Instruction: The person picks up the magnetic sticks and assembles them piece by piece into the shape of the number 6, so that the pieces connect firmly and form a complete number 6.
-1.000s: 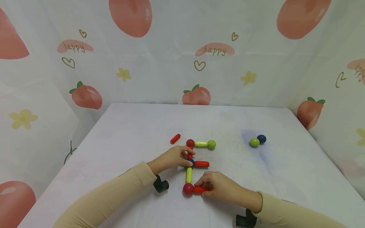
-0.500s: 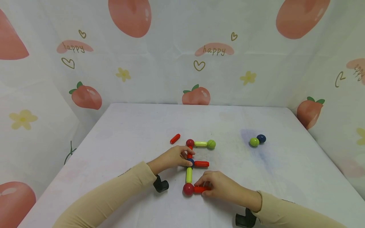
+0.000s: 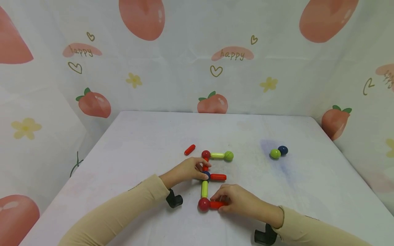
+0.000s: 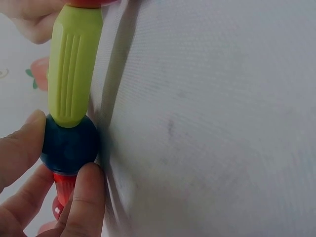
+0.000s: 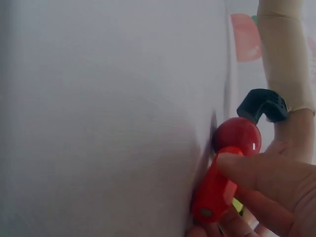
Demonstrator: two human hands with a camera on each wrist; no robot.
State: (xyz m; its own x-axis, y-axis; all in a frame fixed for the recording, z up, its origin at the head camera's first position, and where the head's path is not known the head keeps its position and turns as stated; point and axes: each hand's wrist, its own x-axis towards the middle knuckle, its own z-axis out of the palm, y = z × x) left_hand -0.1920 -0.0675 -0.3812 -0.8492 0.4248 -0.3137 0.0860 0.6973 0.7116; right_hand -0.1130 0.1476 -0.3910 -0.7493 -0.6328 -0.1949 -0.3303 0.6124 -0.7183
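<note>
An E-like figure of magnetic rods and balls lies mid-table. My left hand (image 3: pixel 189 168) pinches its dark blue ball (image 4: pixel 71 145), from which a red rod (image 3: pixel 218 177) points right. Below that ball a yellow-green rod (image 4: pixel 74 69) runs to the near red ball (image 3: pixel 204 204). My right hand (image 3: pixel 238 200) holds the near red rod (image 5: pixel 216 187) between thumb and fingers, its end against that ball. At the far end, another red ball (image 3: pixel 206 154) joins a pale yellow-green rod (image 3: pixel 217 155) tipped by a green ball (image 3: pixel 228 156). Left fingers partly hide the red rod between the upper balls.
A loose red rod (image 3: pixel 189 149) lies just left of the figure's far end. Off to the right, a green ball (image 3: pixel 275 153) and a dark blue ball (image 3: pixel 283 150) sit together on the white table (image 3: pixel 147 136). A fruit-printed cloth (image 3: pixel 172 75) hangs behind.
</note>
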